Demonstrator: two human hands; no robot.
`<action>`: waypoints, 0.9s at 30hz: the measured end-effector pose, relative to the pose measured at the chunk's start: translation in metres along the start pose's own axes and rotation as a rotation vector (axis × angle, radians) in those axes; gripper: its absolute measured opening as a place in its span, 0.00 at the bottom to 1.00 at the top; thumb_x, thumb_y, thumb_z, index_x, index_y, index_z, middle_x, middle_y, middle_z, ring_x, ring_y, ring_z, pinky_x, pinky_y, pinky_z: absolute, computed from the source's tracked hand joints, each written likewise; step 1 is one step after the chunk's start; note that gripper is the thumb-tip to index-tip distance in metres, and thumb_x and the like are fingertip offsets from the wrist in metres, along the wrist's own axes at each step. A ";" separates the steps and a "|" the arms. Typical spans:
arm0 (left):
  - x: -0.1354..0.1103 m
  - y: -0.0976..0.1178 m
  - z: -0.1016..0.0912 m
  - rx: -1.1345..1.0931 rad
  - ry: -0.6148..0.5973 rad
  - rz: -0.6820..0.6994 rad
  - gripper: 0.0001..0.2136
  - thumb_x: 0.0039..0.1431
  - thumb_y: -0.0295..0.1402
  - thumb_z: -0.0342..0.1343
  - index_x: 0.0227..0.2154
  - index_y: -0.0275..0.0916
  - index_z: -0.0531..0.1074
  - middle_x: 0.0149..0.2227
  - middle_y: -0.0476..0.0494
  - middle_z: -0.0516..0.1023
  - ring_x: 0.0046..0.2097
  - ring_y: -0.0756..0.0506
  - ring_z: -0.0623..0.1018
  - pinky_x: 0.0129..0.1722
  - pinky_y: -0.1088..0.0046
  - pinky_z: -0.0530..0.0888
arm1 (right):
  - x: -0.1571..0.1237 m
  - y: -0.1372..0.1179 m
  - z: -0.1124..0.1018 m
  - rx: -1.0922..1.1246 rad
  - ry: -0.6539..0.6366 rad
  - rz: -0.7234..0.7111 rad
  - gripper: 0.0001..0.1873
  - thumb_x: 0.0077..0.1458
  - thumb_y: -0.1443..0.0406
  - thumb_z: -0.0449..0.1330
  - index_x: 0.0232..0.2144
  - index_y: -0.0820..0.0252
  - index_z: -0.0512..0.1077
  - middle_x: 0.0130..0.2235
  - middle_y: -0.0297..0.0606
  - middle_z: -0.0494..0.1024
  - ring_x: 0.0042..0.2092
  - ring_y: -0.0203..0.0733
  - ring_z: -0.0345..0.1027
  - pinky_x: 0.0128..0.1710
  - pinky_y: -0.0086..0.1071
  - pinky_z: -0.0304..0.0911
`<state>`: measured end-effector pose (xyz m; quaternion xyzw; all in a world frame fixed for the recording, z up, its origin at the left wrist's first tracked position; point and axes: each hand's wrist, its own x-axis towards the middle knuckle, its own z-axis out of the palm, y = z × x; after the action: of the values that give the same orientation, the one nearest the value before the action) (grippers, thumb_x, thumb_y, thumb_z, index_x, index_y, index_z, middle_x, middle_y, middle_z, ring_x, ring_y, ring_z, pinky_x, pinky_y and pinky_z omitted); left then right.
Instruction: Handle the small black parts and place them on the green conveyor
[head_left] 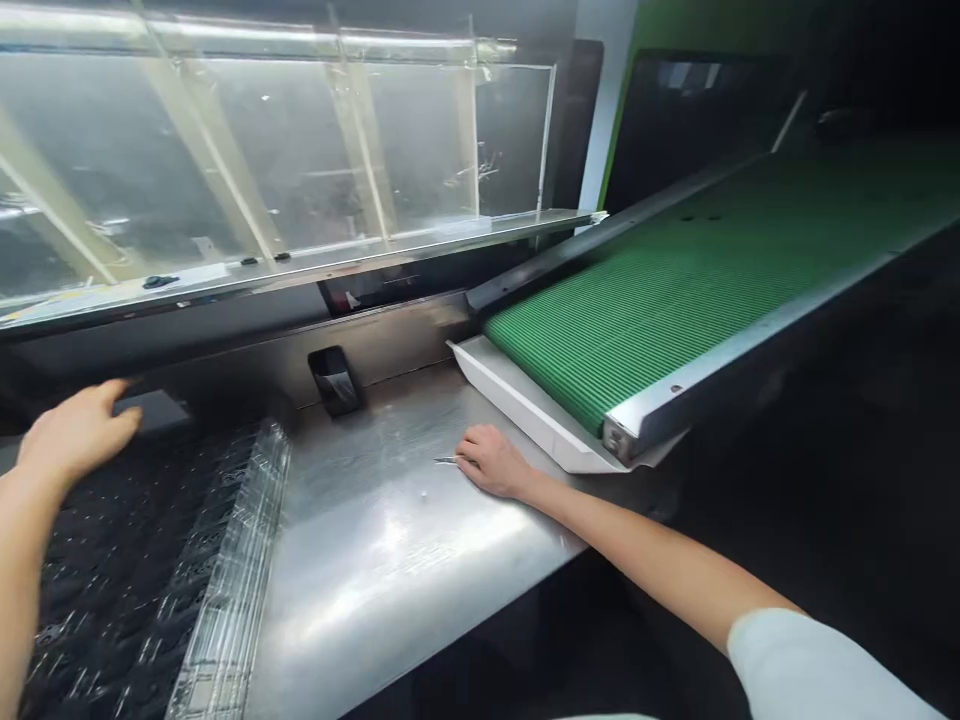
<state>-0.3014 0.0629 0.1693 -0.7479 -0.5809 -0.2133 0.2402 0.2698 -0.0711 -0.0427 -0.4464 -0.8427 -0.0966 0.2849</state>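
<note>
My right hand (pixel 491 460) rests low over the metal table (pixel 360 600), its fingers closed around a small pair of tweezers (pixel 444 460). Only the thin pointed tips show, aimed left; the rest is hidden in the fist. Left of them, a tiny pale speck (pixel 424 496) lies on the metal. At the far left my left hand (pixel 79 430) hovers, thumb and forefinger apart, with nothing visible between them. Beneath it is a stack of clear plastic trays (pixel 232 580) with dark pockets; their contents are too dark to make out.
A green ribbed conveyor belt (pixel 622 310) runs off to the right, with a white chute (pixel 525 410) under its near end. Against the back wall leans a black phone (pixel 335 380). A lit glass-fronted shelf (pixel 300 265) overhangs the table's rear.
</note>
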 end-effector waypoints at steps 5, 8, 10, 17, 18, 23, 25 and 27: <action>-0.008 0.092 -0.052 0.036 0.155 0.093 0.36 0.64 0.56 0.41 0.59 0.35 0.78 0.52 0.32 0.84 0.48 0.28 0.85 0.48 0.39 0.82 | -0.001 -0.006 -0.009 -0.051 0.043 0.016 0.06 0.70 0.70 0.57 0.41 0.59 0.74 0.45 0.43 0.74 0.47 0.48 0.61 0.46 0.41 0.52; -0.032 0.171 -0.093 -0.024 0.212 0.306 0.31 0.69 0.52 0.42 0.62 0.39 0.76 0.57 0.37 0.82 0.55 0.33 0.83 0.61 0.46 0.77 | -0.003 -0.008 -0.015 -0.052 0.050 -0.009 0.07 0.69 0.70 0.57 0.43 0.60 0.75 0.49 0.45 0.74 0.50 0.49 0.61 0.48 0.41 0.52; -0.056 0.220 -0.116 -0.054 0.278 0.466 0.31 0.71 0.50 0.41 0.60 0.34 0.77 0.56 0.36 0.82 0.55 0.35 0.82 0.61 0.44 0.76 | -0.006 -0.010 -0.017 -0.042 0.053 -0.027 0.06 0.69 0.70 0.58 0.43 0.60 0.75 0.50 0.46 0.75 0.51 0.50 0.60 0.49 0.41 0.52; -0.147 0.345 -0.110 -0.280 0.137 0.669 0.18 0.74 0.33 0.50 0.61 0.41 0.75 0.55 0.40 0.83 0.56 0.39 0.80 0.62 0.53 0.74 | -0.004 -0.014 -0.022 -0.036 0.053 -0.047 0.06 0.66 0.69 0.59 0.40 0.59 0.77 0.48 0.43 0.77 0.50 0.48 0.63 0.49 0.41 0.55; -0.158 0.356 -0.098 -0.321 0.102 0.645 0.18 0.73 0.32 0.50 0.61 0.40 0.75 0.54 0.39 0.83 0.55 0.38 0.80 0.60 0.54 0.75 | -0.003 -0.013 -0.025 -0.029 0.055 -0.049 0.06 0.66 0.69 0.59 0.40 0.59 0.77 0.48 0.43 0.77 0.50 0.48 0.63 0.49 0.41 0.55; -0.205 0.399 -0.032 -0.454 -0.169 0.409 0.16 0.72 0.28 0.52 0.57 0.35 0.77 0.53 0.36 0.83 0.53 0.40 0.81 0.54 0.60 0.76 | -0.011 -0.020 -0.042 0.132 0.091 -0.137 0.14 0.65 0.67 0.52 0.36 0.59 0.78 0.42 0.51 0.76 0.46 0.55 0.65 0.47 0.47 0.59; -0.214 0.402 -0.007 -0.451 -0.255 0.361 0.16 0.72 0.29 0.53 0.58 0.35 0.77 0.54 0.35 0.82 0.55 0.41 0.80 0.57 0.62 0.76 | -0.012 -0.012 -0.033 0.194 0.105 -0.187 0.15 0.67 0.59 0.53 0.38 0.52 0.80 0.42 0.51 0.77 0.45 0.60 0.68 0.45 0.53 0.62; -0.217 0.398 0.014 -0.420 -0.283 0.358 0.17 0.74 0.32 0.50 0.58 0.36 0.78 0.57 0.35 0.81 0.57 0.42 0.80 0.58 0.64 0.76 | -0.006 0.003 -0.006 0.249 0.104 -0.170 0.13 0.62 0.52 0.57 0.41 0.38 0.81 0.42 0.50 0.77 0.44 0.66 0.71 0.42 0.60 0.62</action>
<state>0.0352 -0.1785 -0.0166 -0.8940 -0.4107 -0.1766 0.0310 0.2778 -0.0762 -0.0416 -0.3292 -0.8670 -0.0381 0.3722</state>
